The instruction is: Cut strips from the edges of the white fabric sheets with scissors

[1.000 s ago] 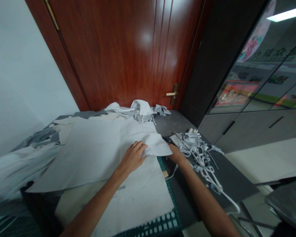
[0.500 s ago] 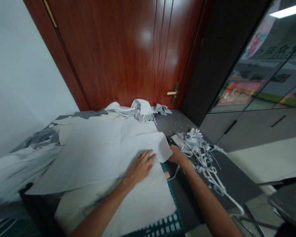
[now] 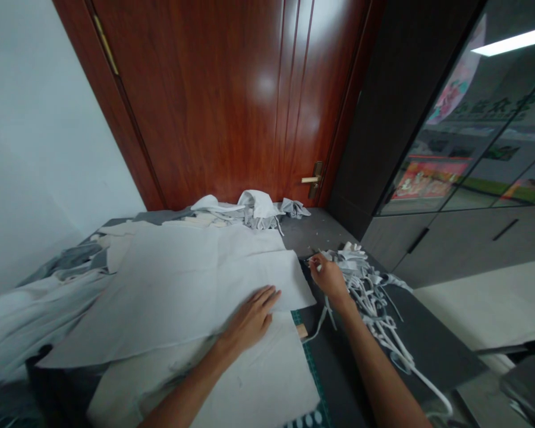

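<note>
Head view: left hand flat on cloth, right hand curled off its right edge

White cloth (image 3: 173, 285) lies spread on the dark table (image 3: 303, 232), centre to left, right end running out near the right hand (image 3: 330, 278). Left hand (image 3: 252, 321) palm down on its near edge, fingers extended, grasping nothing; just resting on top.

Right hand: fingers bent in, thumb close to fingertips, just past the cloth's right end. Small dark item at the fingertips; can't tell what it is or whether it's gripped.

Under the cloth, toward the wearer: paler sheet (image 3: 267, 368), partly covered, on a green mat (image 3: 312, 365) showing along the right side. Small tan block (image 3: 302, 331) by the mat's edge, thin loose strip (image 3: 321, 324) beside it.

Further out: tangle of strips (image 3: 370, 291) right of the right hand, crumpled scraps (image 3: 257, 205) along the back, heaped fabric (image 3: 40, 303) on the left. Beyond: red-brown door (image 3: 223, 101), pale wall (image 3: 49, 131) left, cabinet (image 3: 395, 235) right.
</note>
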`<state>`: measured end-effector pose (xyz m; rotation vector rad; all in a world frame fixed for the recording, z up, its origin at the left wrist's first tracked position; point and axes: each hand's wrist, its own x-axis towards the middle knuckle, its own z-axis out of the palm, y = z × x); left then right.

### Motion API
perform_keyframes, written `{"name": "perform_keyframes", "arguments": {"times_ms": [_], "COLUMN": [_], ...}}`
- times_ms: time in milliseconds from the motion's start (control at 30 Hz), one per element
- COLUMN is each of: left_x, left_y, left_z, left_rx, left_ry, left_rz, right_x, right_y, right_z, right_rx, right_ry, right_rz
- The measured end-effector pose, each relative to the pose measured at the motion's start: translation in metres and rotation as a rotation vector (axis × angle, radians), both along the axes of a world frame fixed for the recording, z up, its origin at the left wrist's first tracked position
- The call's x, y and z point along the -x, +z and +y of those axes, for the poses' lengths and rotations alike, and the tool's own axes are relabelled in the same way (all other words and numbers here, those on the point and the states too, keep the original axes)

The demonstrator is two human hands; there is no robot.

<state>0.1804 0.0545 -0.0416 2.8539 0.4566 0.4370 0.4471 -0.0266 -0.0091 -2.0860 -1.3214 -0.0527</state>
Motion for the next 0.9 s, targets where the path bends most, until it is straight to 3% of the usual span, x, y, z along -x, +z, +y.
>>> {"name": "perform_keyframes", "arguments": {"times_ms": [100,200,400,533,633,733,833,900], "left_x": [0.014,0.045,0.151,0.222,0.257,0.271,0.269,0.265], "left_y": [-0.004,-0.006,-0.004,-0.018,-0.032,-0.037,-0.032,-0.028], "left_z": [0.005,0.014,0.047,0.077,0.088,0.085,0.076,0.072], "left_rx": [-0.067,-0.165,-0.36,-0.374,-0.35,-0.336,-0.339,-0.343], "left_ry": [0.015,0.07,0.187,0.284,0.396,0.472,0.506,0.503], "left_rz": [0.026,0.085,0.139,0.07,0.029,-0.021,-0.049,-0.051], "right_x": [0.01,0.026,0.043,0.049,0.061,0.081,0.099,0.105], "right_y": [0.002,0.0,-0.003,0.004,0.026,0.065,0.104,0.12], "right_z": [0.001,0.005,0.008,0.01,0.009,-0.009,-0.05,-0.084], "right_rx": [-0.105,-0.166,-0.265,-0.395,-0.537,-0.684,-0.883,-0.888], "right_ry": [0.042,0.146,0.291,0.371,0.445,0.508,0.67,0.756], "right_rz": [0.031,0.08,0.284,0.481,0.596,0.643,0.66,0.645]}}
